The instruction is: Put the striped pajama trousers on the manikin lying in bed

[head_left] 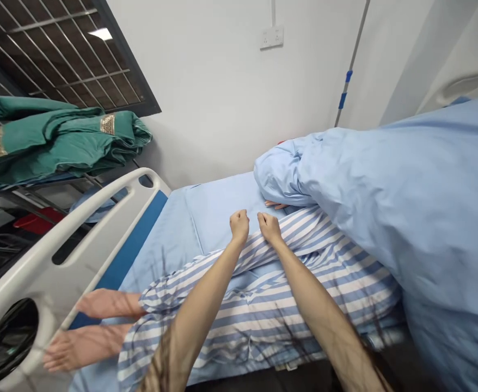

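My left hand (239, 225) and my right hand (269, 226) are side by side, both closed in a grip on the upper edge of blue-and-white striped trousers (263, 294). The trousers are on a figure lying on the bed, whose bare feet (87, 326) point toward the footboard at the lower left. A light blue duvet (386, 185) is bunched over the figure's upper body to the right, and a bit of the figure's hand (275, 205) shows under its edge.
The bed has a light blue sheet (206, 212) and a white footboard (59, 245) with blue panel at the left. Behind it a rack holds folded green cloths (59, 139). A white wall with a socket (272, 37) and a pole (351, 65) lies beyond.
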Available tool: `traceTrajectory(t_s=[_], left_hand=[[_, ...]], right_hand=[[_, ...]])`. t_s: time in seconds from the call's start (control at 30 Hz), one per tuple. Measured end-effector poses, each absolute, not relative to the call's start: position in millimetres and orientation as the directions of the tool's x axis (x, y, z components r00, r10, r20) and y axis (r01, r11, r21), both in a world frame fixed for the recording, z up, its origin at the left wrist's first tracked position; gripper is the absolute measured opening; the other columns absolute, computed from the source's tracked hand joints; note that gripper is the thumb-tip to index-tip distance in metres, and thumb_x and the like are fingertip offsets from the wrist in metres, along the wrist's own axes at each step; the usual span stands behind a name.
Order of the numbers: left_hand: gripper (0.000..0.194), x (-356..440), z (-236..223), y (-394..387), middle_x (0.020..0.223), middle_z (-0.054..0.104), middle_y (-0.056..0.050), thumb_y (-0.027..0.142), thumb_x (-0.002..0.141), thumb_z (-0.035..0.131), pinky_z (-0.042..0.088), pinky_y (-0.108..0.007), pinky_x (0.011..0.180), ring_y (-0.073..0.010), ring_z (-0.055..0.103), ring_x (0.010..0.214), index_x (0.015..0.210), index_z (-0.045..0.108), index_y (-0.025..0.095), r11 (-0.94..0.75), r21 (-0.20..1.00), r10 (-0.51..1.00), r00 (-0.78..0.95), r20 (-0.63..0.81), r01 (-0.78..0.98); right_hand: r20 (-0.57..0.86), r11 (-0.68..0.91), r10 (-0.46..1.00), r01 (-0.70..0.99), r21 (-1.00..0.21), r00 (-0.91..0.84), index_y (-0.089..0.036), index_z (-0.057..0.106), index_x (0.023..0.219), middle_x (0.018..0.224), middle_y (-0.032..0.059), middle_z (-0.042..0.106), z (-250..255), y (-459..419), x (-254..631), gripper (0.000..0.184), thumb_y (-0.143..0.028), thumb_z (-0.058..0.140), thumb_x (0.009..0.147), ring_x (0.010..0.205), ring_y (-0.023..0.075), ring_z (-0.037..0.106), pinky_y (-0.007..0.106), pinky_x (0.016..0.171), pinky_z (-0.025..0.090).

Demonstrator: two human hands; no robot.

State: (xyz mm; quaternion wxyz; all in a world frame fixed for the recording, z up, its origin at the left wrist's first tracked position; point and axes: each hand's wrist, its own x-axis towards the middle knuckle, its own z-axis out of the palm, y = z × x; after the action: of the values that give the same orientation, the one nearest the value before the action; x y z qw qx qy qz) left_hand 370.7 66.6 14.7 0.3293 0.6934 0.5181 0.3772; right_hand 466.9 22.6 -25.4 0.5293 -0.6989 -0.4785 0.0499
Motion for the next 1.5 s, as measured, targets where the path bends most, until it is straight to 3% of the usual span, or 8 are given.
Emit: traceTrajectory(t_s=[0.3, 0.43, 0.6, 0.77, 0.97, 1.13, 1.27, 1.5], left_hand=[[0.034, 365, -24, 39, 0.087, 0.069, -0.01, 0.031, 0.088, 0.034, 0.032, -0.029, 0.066, -0.0195, 0.059, 0.08, 0.075, 0.064, 0.02, -0.249, 0.555, 0.968, 0.223, 0.116, 0.794], [0.036, 366, -19, 39, 0.089, 0.07, -0.01, 0.031, 0.088, 0.034, 0.031, -0.029, 0.066, -0.0209, 0.061, 0.081, 0.081, 0.067, 0.021, -0.261, 0.506, 0.965, 0.232, 0.122, 0.822], [0.035, 367, -19, 39, 0.087, 0.07, -0.009, 0.031, 0.088, 0.034, 0.03, -0.028, 0.064, -0.0207, 0.061, 0.079, 0.081, 0.067, 0.022, -0.248, 0.502, 0.969, 0.213, 0.126, 0.829], [0.034, 367, -19, 39, 0.083, 0.07, -0.008, 0.031, 0.087, 0.035, 0.028, -0.027, 0.062, -0.0196, 0.059, 0.076, 0.076, 0.066, 0.022, -0.232, 0.522, 0.973, 0.196, 0.125, 0.821], [0.031, 367, -23, 41, 0.072, 0.065, -0.006, 0.03, 0.084, 0.037, 0.025, -0.027, 0.06, -0.0168, 0.054, 0.069, 0.064, 0.058, 0.021, -0.243, 0.564, 0.97, 0.193, 0.148, 0.789], [0.031, 366, -19, 44, 0.055, 0.052, -0.001, 0.028, 0.08, 0.041, 0.024, -0.025, 0.056, -0.0132, 0.045, 0.058, 0.05, 0.045, 0.019, -0.243, 0.684, 0.968, 0.213, 0.13, 0.688], [0.033, 380, 6, 51, 0.045, 0.041, 0.002, 0.028, 0.076, 0.04, 0.027, -0.024, 0.053, -0.0109, 0.04, 0.05, 0.045, 0.04, 0.019, -0.231, 0.815, 0.967, 0.217, 0.133, 0.531], [0.032, 435, 46, 52, 0.044, 0.04, 0.003, 0.032, 0.074, 0.04, 0.032, -0.023, 0.051, -0.0093, 0.038, 0.047, 0.045, 0.04, 0.02, -0.258, 0.954, 0.945, 0.245, 0.216, 0.155]], right_hand=[[0.413, -0.057, 0.731, 0.652, -0.756, 0.544, -0.02, 0.041, 0.053, 0.051, -0.0005, 0.047, -24, 22, 462, 0.042, -0.039, 0.033, 0.09, 0.053, 0.0116, 0.037, 0.026, 0.056, 0.023], [0.376, -0.071, 0.765, 0.649, -0.758, 0.522, -0.019, 0.039, 0.051, 0.049, -0.0023, 0.043, -7, 20, 464, 0.041, -0.035, 0.036, 0.088, 0.052, 0.0105, 0.035, 0.026, 0.055, 0.023], [0.463, 0.026, 0.737, 0.664, -0.747, 0.493, -0.018, 0.044, 0.051, 0.049, -0.0024, 0.042, 32, 22, 486, 0.044, -0.04, 0.037, 0.088, 0.054, 0.0108, 0.039, 0.024, 0.055, 0.026], [0.455, 0.022, 0.718, 0.635, -0.772, 0.528, -0.017, 0.055, 0.058, 0.049, -0.0012, 0.047, 28, 18, 509, 0.044, -0.042, 0.035, 0.089, 0.057, 0.0127, 0.044, 0.024, 0.057, 0.03], [0.395, -0.099, 0.7, 0.629, -0.771, 0.595, -0.019, 0.045, 0.052, 0.048, -0.002, 0.045, -20, 2, 517, 0.046, -0.044, 0.035, 0.089, 0.052, 0.0107, 0.037, 0.024, 0.053, 0.023], [0.395, -0.1, 0.709, 0.638, -0.764, 0.584, -0.019, 0.045, 0.054, 0.051, -0.0008, 0.048, -21, 3, 518, 0.044, -0.042, 0.035, 0.09, 0.052, 0.011, 0.038, 0.025, 0.053, 0.022], [0.384, -0.111, 0.697, 0.619, -0.777, 0.606, -0.019, 0.045, 0.054, 0.052, 0.0, 0.05, -17, 2, 517, 0.043, -0.041, 0.035, 0.089, 0.053, 0.0117, 0.04, 0.025, 0.054, 0.022], [0.366, -0.072, 0.678, 0.553, -0.83, 0.638, -0.019, 0.041, 0.053, 0.05, -0.0013, 0.046, -18, 3, 519, 0.044, -0.044, 0.033, 0.089, 0.052, 0.0111, 0.036, 0.024, 0.053, 0.022]])
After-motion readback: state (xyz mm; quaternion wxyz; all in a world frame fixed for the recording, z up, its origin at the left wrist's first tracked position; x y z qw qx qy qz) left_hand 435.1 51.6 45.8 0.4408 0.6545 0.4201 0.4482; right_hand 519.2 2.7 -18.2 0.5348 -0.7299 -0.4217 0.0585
